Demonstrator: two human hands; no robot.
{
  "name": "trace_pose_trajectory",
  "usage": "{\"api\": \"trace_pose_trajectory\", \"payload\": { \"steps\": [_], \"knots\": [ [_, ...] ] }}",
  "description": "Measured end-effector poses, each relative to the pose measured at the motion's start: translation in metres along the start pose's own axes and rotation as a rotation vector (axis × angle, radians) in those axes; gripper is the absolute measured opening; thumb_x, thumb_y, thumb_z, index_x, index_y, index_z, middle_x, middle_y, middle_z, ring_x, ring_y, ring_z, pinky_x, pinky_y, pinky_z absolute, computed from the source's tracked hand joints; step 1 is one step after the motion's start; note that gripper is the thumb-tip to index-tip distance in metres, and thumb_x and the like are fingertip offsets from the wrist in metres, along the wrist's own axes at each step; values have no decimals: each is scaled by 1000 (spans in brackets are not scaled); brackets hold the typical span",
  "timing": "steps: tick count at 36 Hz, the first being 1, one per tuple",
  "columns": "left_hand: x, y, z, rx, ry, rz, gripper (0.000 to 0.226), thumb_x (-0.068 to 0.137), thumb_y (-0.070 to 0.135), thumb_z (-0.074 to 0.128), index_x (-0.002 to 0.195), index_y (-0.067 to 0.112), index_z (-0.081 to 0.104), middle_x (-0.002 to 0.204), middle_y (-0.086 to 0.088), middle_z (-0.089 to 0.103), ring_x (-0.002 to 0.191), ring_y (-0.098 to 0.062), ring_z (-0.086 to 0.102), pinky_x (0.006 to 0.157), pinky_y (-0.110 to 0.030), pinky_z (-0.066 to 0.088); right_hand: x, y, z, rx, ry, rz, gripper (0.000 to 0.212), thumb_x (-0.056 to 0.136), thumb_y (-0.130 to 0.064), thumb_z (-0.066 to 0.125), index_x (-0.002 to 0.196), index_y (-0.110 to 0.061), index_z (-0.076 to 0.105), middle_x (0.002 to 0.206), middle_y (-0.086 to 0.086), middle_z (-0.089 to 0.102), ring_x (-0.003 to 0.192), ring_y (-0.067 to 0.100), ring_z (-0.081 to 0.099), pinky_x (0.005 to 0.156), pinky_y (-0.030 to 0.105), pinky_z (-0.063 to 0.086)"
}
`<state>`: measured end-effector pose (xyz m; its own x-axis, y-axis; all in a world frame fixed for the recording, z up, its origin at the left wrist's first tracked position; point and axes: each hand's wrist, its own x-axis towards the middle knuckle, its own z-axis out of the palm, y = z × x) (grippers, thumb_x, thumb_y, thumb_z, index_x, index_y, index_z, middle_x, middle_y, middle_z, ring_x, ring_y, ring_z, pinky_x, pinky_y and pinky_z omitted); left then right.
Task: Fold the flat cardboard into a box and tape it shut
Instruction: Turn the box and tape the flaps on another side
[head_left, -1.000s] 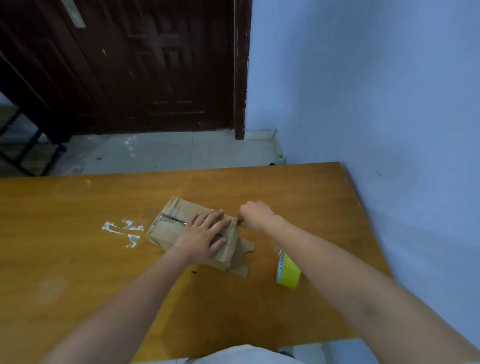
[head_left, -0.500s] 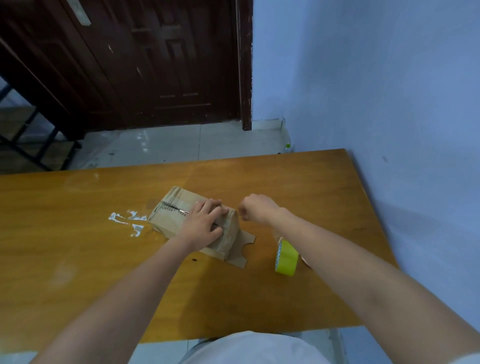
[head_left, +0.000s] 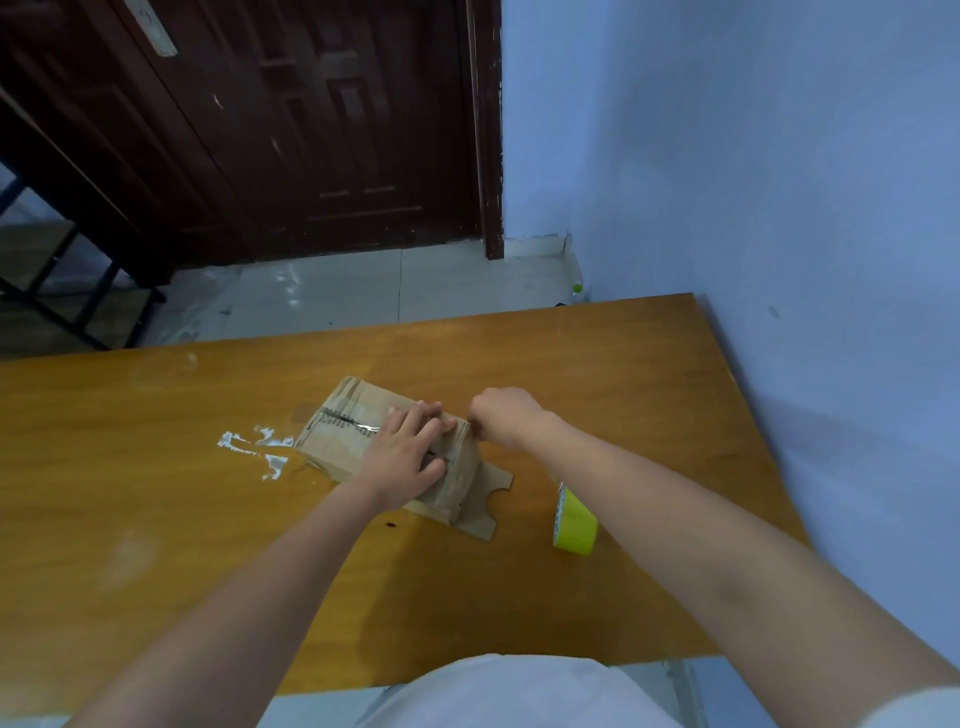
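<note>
A glossy, honey-coloured wooden tabletop carries everything here, and the brown corrugated cardboard box near its middle serves as the landmark. Just left of the box, ragged white smears mark the smooth wood. The box is a low, folded block, its matte top crossed by a dark seam that shows a shiny strip. The left hand rests on the right half of the box's top, fingers straight and spread, pressing down flat; its grip holds nothing. At the box's right end a loose flat flap with a half-round notch lies on the wood. At the box's upper right corner, the right hand is curled into a fist with its fingertips at the box's edge; what this grip pinches, if anything, cannot be told. Right of the box, well apart, a roll of bright yellow-green tape stands on its edge.
</note>
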<state>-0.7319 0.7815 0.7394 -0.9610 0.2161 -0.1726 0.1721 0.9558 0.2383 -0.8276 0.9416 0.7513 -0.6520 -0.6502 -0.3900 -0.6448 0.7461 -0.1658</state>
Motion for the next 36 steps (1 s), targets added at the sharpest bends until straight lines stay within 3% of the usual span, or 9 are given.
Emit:
{"api": "trace_pose_trajectory", "payload": {
  "steps": [5, 12, 21, 26, 29, 31, 34, 36],
  "knots": [
    [3, -1, 1, 10, -10, 0, 68, 76, 51, 19, 133, 22, 43, 148, 0, 30, 132, -25, 25, 115, -45, 14, -1, -2, 2, -83, 31, 20, 19, 92, -18, 50, 94, -9, 67, 99, 12, 68, 89, 32, 66, 62, 32, 41],
    [3, -3, 4, 62, -19, 27, 69, 79, 50, 10, 136, 22, 38, 149, -2, 26, 135, -24, 20, 116, -44, 8, -6, -5, 4, 64, -3, 97, 16, 92, -18, 51, 91, -8, 64, 96, 14, 65, 87, 32, 63, 62, 33, 42],
    [-3, -2, 13, 123, 5, 21, 72, 83, 49, 3, 141, 20, 35, 152, -2, 24, 140, -23, 19, 116, -42, -2, -17, -20, 14, 186, 37, 227, 23, 93, -13, 47, 70, -10, 48, 67, 4, 46, 66, 28, 49, 57, 34, 39],
    [-3, -2, 14, 108, 22, 16, 71, 83, 49, 5, 139, 19, 37, 151, -3, 27, 139, -23, 21, 116, -43, -2, -24, -33, 22, 334, 27, 285, 36, 92, -20, 43, 56, -15, 40, 59, 2, 41, 51, 20, 40, 43, 28, 30],
    [-3, 0, 15, 119, 27, 10, 72, 83, 49, 3, 139, 19, 36, 151, -2, 26, 139, -23, 20, 116, -43, -3, -28, -37, 22, 408, -51, 268, 25, 92, -20, 42, 77, -6, 57, 84, 13, 61, 75, 31, 55, 56, 30, 39],
    [-3, 1, 15, 132, 32, 5, 73, 82, 49, 1, 140, 19, 36, 151, -2, 25, 140, -22, 19, 116, -42, -3, -30, -42, 24, 488, -107, 260, 22, 93, -19, 41, 96, -5, 57, 112, 21, 58, 90, 32, 55, 69, 33, 43],
    [-4, 3, 16, 136, 40, -1, 74, 82, 49, 1, 140, 19, 37, 151, -3, 26, 140, -23, 19, 116, -42, -2, -30, -52, 32, 507, -168, 304, 48, 95, -25, 40, 138, -5, 32, 138, 22, 35, 124, 38, 38, 104, 47, 36],
    [-4, 3, 15, 141, 47, -7, 74, 82, 48, 1, 139, 19, 37, 151, -3, 26, 140, -23, 19, 116, -42, -2, -30, -58, 37, 488, -185, 328, 63, 96, -27, 40, 147, -3, 13, 150, 22, 18, 137, 39, 25, 114, 51, 23]
  ]
}}
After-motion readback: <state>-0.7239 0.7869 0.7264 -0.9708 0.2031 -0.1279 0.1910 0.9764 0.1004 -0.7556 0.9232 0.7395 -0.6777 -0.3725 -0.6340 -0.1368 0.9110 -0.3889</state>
